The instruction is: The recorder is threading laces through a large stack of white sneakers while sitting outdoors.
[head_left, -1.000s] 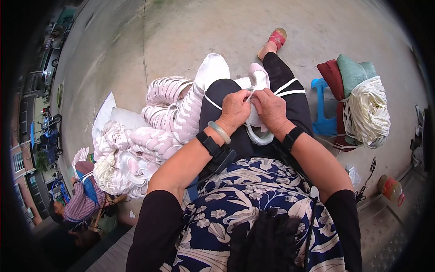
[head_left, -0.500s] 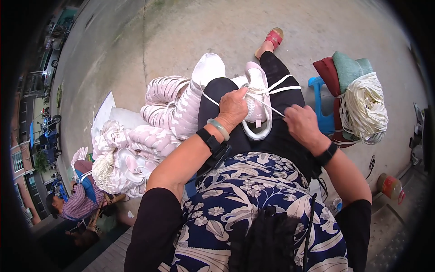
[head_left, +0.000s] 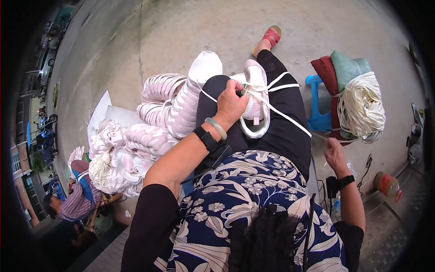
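A pale pink and white sneaker upper (head_left: 257, 109) lies across my lap, its toe pointing away from me. White shoelace (head_left: 282, 86) crosses its front and hangs in loops over my right thigh. At the upper's left edge, my left hand (head_left: 232, 103) is closed with bent fingers by the lacing; its fingertips partly hide what they grip. Out to the right, beyond my thigh, my right hand (head_left: 335, 155) is closed around the far end of a lace. That lace runs taut from the upper across my leg, and its end is hidden in the fingers.
Stacked pink and white uppers (head_left: 179, 106) and a heap of them (head_left: 129, 158) lie on my left. On the right, a blue stool (head_left: 320, 109) stands beside a bundle of cream laces (head_left: 362, 106) and folded cloth (head_left: 349, 68). A plastic bottle (head_left: 387, 185) and a seated person (head_left: 79, 199) are farther off.
My right hand has moved away from the upper, rightward and toward me, drawing the lace out. My left hand stays by the lacing, its fingers shifted slightly left.
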Tool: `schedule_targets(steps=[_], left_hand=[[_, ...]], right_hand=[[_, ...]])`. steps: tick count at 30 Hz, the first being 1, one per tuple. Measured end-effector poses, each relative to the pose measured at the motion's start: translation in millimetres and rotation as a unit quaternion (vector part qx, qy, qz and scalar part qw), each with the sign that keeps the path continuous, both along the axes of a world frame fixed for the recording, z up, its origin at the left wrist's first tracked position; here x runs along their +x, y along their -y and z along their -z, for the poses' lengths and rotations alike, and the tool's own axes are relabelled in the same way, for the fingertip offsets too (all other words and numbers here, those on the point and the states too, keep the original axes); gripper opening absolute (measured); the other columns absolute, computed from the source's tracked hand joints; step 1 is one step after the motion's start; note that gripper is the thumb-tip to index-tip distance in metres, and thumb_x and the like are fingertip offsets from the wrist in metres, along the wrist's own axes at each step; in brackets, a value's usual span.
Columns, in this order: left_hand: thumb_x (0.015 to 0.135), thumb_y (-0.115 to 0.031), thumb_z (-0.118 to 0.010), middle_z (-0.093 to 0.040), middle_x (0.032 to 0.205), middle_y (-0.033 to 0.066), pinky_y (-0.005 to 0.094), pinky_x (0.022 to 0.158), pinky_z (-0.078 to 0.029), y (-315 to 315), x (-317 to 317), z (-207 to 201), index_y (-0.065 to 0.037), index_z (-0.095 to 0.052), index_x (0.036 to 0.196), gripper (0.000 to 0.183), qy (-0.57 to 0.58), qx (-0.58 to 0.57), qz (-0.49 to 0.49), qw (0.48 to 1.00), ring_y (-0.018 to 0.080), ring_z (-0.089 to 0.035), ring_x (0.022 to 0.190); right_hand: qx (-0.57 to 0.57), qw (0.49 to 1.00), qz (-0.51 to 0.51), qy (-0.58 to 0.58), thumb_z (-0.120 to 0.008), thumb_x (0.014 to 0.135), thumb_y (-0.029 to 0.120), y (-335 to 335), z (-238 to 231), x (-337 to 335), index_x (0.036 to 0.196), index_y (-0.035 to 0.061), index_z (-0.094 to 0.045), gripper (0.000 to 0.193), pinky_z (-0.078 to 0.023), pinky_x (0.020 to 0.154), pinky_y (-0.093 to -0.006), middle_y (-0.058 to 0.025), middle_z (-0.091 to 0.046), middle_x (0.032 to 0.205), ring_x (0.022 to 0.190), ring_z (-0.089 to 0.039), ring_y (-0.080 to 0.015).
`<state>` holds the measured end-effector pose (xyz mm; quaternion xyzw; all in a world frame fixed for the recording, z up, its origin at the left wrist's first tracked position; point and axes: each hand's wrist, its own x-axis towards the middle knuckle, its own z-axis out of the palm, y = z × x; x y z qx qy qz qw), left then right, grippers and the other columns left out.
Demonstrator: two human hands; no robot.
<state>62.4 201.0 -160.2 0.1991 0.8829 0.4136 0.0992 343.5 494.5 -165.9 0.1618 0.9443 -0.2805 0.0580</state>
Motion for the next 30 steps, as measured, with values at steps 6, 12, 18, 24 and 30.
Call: schedule_targets(steps=[6,12,18,24,30], left_hand=[[0.067,-0.01,-0.065,-0.063,0.073,0.0112,0.0286,0.063,-0.047,-1,-21,0,0.0,-0.057,0.089,0.025,0.179,0.093,-0.02,0.979,0.0188,-0.061,0.065],[0.078,-0.007,-0.059,-0.055,0.074,0.0002,0.0175,0.049,-0.04,0,-22,1,0.001,-0.061,0.077,0.009,0.097,0.121,0.06,0.986,0.0035,-0.047,0.055],[0.078,-0.023,-0.058,-0.057,0.075,0.0104,0.029,0.058,-0.044,6,-40,-8,0.002,-0.06,0.065,0.028,0.199,0.046,0.128,0.97,0.0177,-0.055,0.063],[0.081,-0.031,-0.054,-0.056,0.076,0.0179,0.0354,0.063,-0.044,-9,-42,3,0.001,-0.06,0.072,0.034,0.146,-0.028,0.108,0.983,0.0295,-0.055,0.064],[0.083,-0.028,-0.051,-0.058,0.072,0.0126,0.0326,0.064,-0.045,-8,-33,-9,0.0,-0.057,0.082,0.029,0.207,0.035,0.051,0.976,0.0214,-0.058,0.067]], right_hand=[[-0.034,0.977,-0.068,-0.2,-0.057,0.07,0.006,72,-30,-143,0.084,0.0068,-0.054,0.015,-0.042,0.067,-0.0399,-0.0096,-0.054,0.08,0.079,-0.053,-0.0302],[0.011,0.981,-0.118,-0.152,-0.06,0.072,0.017,116,-37,-175,0.087,0.0092,-0.054,0.018,-0.038,0.065,-0.037,-0.0077,-0.055,0.079,0.079,-0.054,-0.0266],[-0.057,0.991,-0.111,-0.039,-0.056,0.077,0.018,122,-36,-179,0.086,0.0064,-0.054,0.015,-0.038,0.063,-0.0385,-0.0124,-0.06,0.07,0.067,-0.057,-0.0308],[-0.096,0.982,-0.117,-0.113,-0.054,0.076,0.013,109,-40,-161,0.073,0.0047,-0.056,0.009,-0.042,0.058,-0.0403,-0.014,-0.058,0.066,0.067,-0.057,-0.0336],[-0.134,0.987,-0.082,-0.026,-0.057,0.074,0.012,89,-53,-131,0.07,0.0042,-0.058,0.008,-0.042,0.055,-0.0391,-0.0146,-0.056,0.064,0.063,-0.055,-0.0336]])
